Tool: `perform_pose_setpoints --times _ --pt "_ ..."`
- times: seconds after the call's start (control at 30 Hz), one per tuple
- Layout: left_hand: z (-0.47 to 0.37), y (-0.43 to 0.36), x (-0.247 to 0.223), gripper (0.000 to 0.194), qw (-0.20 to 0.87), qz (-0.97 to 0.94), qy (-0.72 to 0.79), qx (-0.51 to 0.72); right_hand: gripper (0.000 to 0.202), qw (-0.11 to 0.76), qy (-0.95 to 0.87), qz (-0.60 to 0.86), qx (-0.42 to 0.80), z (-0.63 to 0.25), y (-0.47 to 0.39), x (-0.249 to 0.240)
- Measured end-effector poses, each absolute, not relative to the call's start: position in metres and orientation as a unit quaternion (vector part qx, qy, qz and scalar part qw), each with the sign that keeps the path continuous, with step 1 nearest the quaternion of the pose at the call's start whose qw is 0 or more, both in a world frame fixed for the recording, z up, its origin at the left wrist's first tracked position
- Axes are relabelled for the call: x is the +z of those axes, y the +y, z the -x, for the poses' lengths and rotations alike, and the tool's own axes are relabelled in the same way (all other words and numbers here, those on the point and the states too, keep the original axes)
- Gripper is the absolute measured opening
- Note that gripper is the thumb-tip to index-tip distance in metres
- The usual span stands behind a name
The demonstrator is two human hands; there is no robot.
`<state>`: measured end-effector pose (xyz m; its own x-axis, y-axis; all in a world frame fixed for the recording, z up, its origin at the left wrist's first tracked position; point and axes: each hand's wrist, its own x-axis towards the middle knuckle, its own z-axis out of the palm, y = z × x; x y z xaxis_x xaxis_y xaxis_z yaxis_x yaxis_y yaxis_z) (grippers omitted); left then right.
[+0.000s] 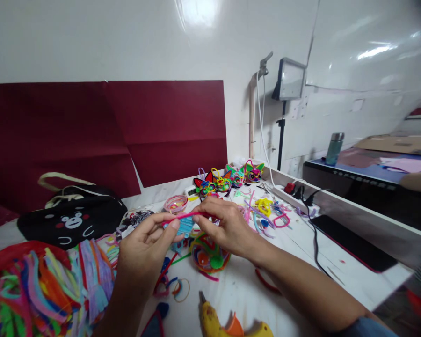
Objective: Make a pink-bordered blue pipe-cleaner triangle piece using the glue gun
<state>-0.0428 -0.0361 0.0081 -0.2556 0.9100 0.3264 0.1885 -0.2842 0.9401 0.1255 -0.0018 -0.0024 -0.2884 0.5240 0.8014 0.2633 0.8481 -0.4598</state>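
Head view is showing a yellow glue gun (212, 320) lying nearest on the white table (287, 238), while beyond it the left hand (143, 248) and right hand (228, 227) are pinching a pink pipe cleaner (185, 216) in closed fingertips, its middle spanning the gap between them. A round multicoloured ornament (210, 260) is sitting just below the right hand, partly covered by it; farther back, loose yellow stems (264, 206) and four eared ornaments (237, 178) are occupying the table.
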Motion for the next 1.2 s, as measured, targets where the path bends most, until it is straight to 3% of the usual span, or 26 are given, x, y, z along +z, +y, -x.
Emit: perform_pose_setpoints --times 0.57,1.2 --pt "0.045 -0.030 -0.005 0.040 0.272 -0.554 0.561 0.552 0.011 0.495 -0.826 0.238 0.126 -0.128 -0.003 -0.005" --pt "0.042 -0.026 -0.005 0.038 0.337 -0.518 0.523 0.586 0.012 0.502 -0.809 0.271 0.140 -0.128 -0.001 -0.004"
